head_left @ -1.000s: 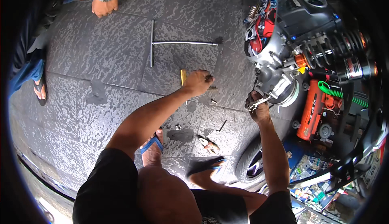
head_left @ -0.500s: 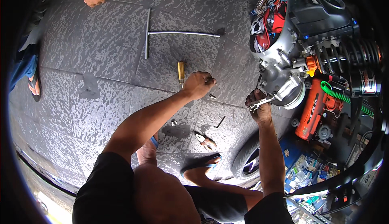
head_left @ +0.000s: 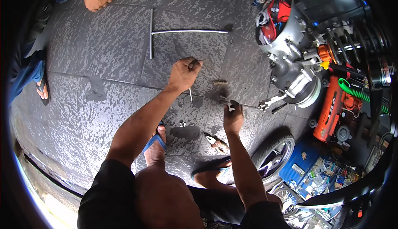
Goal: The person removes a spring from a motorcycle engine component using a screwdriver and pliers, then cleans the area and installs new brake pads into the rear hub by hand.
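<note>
My left hand (head_left: 184, 75) is over the floor with its fingers curled; a dark ring shape shows between thumb and fingers, too unclear to name. A thin screwdriver shaft (head_left: 191, 94) shows beside that wrist; its handle is hidden. My right hand (head_left: 234, 119) is closed near a thin rod or cable (head_left: 246, 105) that runs toward the engine's lever arm (head_left: 271, 101). Something small and pale sits at its fingertips, partly blurred. A brownish, ridged short piece (head_left: 219, 82) lies between my hands. Pliers (head_left: 216, 143) lie nearer me.
A T-handle wrench (head_left: 186, 32) lies far ahead. The motorcycle engine (head_left: 290, 73) and coil spring (head_left: 352, 48) stand at right, beside a red tank (head_left: 327, 113) and a wheel (head_left: 275, 154). A small metal part (head_left: 182, 123) is near my foot. Another person's hand (head_left: 98, 0) is upper left.
My right hand has left the engine's lever and moved left over the floor. My left hand has moved left and away from me, covering the screwdriver's yellow handle. The view has shifted slightly.
</note>
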### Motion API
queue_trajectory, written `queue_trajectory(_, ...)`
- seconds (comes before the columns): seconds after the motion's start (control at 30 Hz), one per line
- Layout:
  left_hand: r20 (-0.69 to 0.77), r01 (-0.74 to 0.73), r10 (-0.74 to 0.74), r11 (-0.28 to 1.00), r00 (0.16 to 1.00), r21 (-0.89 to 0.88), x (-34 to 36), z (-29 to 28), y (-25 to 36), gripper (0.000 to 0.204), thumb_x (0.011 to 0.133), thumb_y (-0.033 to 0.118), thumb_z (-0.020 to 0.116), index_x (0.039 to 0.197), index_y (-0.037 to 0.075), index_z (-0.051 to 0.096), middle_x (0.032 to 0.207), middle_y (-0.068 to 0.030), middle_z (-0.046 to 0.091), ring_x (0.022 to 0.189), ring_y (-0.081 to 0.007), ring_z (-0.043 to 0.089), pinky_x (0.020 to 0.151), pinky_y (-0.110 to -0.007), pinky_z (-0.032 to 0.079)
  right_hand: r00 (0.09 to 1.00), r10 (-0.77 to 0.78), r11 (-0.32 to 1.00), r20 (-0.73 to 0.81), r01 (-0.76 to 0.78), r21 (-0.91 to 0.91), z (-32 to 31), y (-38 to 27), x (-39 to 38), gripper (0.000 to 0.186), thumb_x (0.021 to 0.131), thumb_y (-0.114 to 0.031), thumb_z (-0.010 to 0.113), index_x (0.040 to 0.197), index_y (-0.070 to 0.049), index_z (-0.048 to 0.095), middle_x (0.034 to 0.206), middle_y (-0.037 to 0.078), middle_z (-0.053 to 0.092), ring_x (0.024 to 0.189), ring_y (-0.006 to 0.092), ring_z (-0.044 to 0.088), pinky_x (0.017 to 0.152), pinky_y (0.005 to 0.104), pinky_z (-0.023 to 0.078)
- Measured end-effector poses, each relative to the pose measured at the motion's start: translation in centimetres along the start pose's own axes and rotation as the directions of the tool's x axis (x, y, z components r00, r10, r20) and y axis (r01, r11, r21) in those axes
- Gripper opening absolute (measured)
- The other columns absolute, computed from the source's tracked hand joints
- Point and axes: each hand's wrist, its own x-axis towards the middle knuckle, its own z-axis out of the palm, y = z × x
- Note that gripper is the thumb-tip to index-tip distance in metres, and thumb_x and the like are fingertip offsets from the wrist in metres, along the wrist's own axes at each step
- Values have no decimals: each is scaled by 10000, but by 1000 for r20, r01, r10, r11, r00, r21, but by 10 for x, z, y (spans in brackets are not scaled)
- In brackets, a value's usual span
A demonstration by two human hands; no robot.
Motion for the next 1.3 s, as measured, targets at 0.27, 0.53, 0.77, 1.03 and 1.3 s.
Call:
queue_trajectory(0.27,92,-53,59,997,994,-59,-26,46,11,303,927,284,654,818,1,643,585,0,488,570,-77,399,536,-297,379,985,-23,991,170,45,-128,31,-4,34,272,875,-230,677,1076,-64,600,939,212,654,854,457,627,732,508,514)
queue_trajectory(0.53,422,-194,203,979,884,-65,-33,87,56,361,957,391,606,873,44,655,669,-31,549,630,-86,468,574,-295,388,856,321,599,-405,148,787,-99,-33,-13,69,926,-101,606,980,-58,608,781,21,605,659,111,573,602,250,486)
queue_trajectory(0.77,750,412,169,749,639,-519,-45,148,122,407,1009,445,486,921,69,613,719,11,567,626,-90,469,596,-302,395,866,231,561,-443,254,788,-162,-97,22,118,924,-26,613,1035,12,618,814,80,662,674,135,611,647,266,515)
queue_trajectory(1.03,769,569,254,546,587,-615,-42,164,107,343,984,366,575,1075,43,649,865,-15,604,725,-101,529,607,-261,407,899,208,456,-385,259,851,-153,-111,21,143,943,-29,571,1047,63,607,871,138,679,719,188,650,663,300,543)
queue_trajectory(1.3,797,759,250,249,549,-601,-42,177,106,259,963,296,620,1046,57,678,876,5,670,719,-68,594,614,-222,470,918,293,135,-268,238,962,-140,-106,34,120,944,-104,595,1006,-10,637,897,82,680,753,169,628,695,295,521)
